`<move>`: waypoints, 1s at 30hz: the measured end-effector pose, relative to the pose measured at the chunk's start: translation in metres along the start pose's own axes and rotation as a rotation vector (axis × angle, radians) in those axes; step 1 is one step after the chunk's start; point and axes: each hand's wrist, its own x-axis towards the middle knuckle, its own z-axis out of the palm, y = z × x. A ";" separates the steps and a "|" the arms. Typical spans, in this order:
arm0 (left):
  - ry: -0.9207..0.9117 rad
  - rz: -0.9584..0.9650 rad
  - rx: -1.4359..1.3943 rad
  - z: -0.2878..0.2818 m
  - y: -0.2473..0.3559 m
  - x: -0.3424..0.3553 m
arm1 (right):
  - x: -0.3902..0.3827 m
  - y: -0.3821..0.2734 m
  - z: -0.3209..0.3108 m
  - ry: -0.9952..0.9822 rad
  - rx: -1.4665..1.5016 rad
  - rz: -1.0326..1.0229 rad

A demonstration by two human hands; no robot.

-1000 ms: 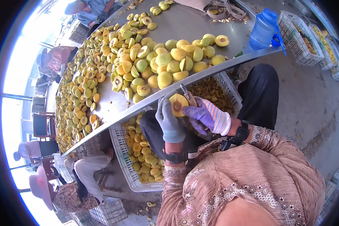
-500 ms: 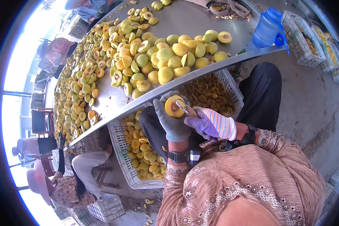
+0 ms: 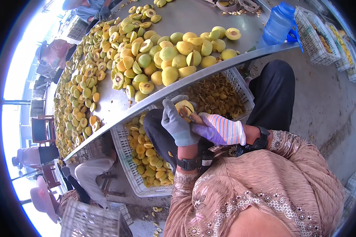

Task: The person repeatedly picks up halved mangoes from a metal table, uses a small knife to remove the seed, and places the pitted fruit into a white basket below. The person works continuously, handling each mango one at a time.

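From the head, two gloved hands meet at one cut fruit.
The left hand in a grey knit glove point(image 3: 178, 125) is clamped on a yellow, round fruit half point(image 3: 184, 106), cut side up, probably so its brown middle is easy to reach. The right hand in a purple, striped glove point(image 3: 219, 128) is wrapped round a short brown-handled tool point(image 3: 195, 117) at the fruit; its tip is hard to see. Past both hands, a pile of yellow-green fruit point(image 3: 170, 57) sits on a shiny metal table point(image 3: 225, 70), perhaps for easy grabbing. A white plastic crate of yellow halves point(image 3: 119, 152) stands left of the left hand, maybe to stay close.
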 end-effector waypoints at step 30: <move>-0.089 -0.024 0.092 0.000 0.026 -0.001 | -0.002 -0.015 -0.005 -0.248 0.457 0.320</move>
